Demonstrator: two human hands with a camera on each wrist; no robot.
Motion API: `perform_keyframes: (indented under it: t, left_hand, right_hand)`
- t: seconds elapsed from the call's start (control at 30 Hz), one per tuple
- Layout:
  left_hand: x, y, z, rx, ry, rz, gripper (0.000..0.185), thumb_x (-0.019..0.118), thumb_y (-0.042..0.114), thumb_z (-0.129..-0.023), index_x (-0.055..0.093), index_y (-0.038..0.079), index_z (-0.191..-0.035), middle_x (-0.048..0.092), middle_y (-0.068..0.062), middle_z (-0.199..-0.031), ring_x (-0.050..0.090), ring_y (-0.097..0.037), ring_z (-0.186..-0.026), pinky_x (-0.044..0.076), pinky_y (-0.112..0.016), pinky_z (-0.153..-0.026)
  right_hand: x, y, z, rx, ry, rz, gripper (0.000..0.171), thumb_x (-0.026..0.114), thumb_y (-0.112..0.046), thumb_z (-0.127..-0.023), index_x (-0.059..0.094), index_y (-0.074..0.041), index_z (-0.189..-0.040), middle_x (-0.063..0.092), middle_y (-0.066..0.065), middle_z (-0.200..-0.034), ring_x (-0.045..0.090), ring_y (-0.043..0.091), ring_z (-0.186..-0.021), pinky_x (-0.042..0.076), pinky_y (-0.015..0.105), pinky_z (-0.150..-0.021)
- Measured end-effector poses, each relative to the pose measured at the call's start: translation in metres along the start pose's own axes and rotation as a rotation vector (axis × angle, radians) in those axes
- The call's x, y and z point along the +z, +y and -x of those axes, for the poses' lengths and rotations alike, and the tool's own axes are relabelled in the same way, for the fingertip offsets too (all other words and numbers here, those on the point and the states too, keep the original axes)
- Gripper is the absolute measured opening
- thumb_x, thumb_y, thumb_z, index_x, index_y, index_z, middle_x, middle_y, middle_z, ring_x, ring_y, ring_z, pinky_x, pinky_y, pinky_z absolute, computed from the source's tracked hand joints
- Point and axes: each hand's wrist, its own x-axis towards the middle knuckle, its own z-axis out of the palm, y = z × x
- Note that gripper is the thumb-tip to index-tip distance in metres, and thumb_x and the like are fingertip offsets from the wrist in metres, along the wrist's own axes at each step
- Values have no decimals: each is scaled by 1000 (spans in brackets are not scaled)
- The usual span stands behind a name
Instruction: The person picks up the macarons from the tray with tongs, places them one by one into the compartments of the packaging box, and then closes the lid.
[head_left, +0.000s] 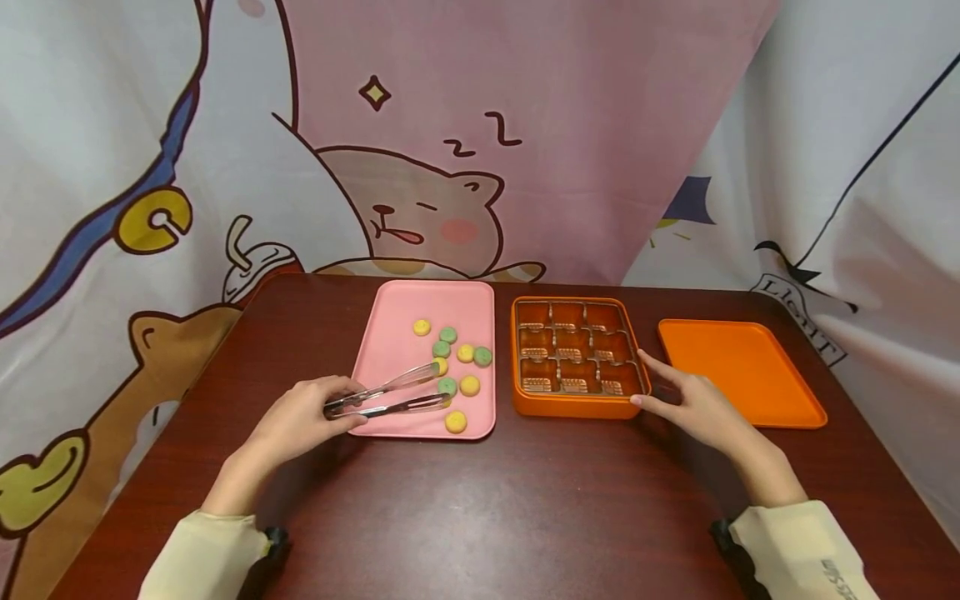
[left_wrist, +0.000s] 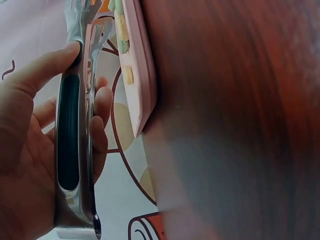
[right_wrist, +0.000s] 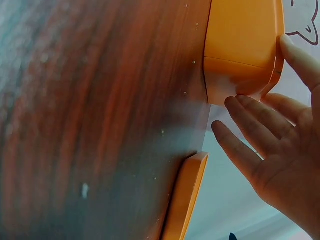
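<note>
My left hand (head_left: 303, 421) grips metal tongs (head_left: 405, 407), arms parted, tips among yellow and green pieces (head_left: 455, 422) on the pink tray (head_left: 386, 342). Just right, nine-compartment orange box (head_left: 573, 407); my right hand (head_left: 697, 408) touches its right side, fingers spread. Flat orange tray (head_left: 750, 375) farther right. Judged step: picking out a piece; next calls for squeezing the tongs. Curtain (head_left: 585, 167): "Z Z", then "LionT" at right; right sleeve (head_left: 795, 542) lettering unclear.

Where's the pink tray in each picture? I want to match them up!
Head: just left of the middle, beside the orange box, the pink tray lies flat.
Left wrist: upper part, left of the middle, seen from the side, just right of the tongs.
Right wrist: not in it.
Shared landmark: the dark brown table shows in all three.
</note>
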Motion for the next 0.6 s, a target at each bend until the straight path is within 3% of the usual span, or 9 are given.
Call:
perform_keyframes:
  t: [0.4,0.6]
  left_hand:
    - [9,2,0,-9,-48,63,30,82,22,-81,72,16,-110,69,6,-88,56,-9,-73,45,-23,-65]
    - [11,1,1,37,-65,95,30,83,22,-81,72,19,-108,70,8,-89,58,-6,-74,46,-22,-66]
  right_hand:
    - [0,-1,0,13,-6,0,81,66,-47,-93,32,-9,-156,49,34,-142,54,51,-124,43,66,-97]
    - [1,0,0,2,-4,-10,81,67,-45,-94,31,-9,-156,49,33,-143,52,52,-126,42,67,-98]
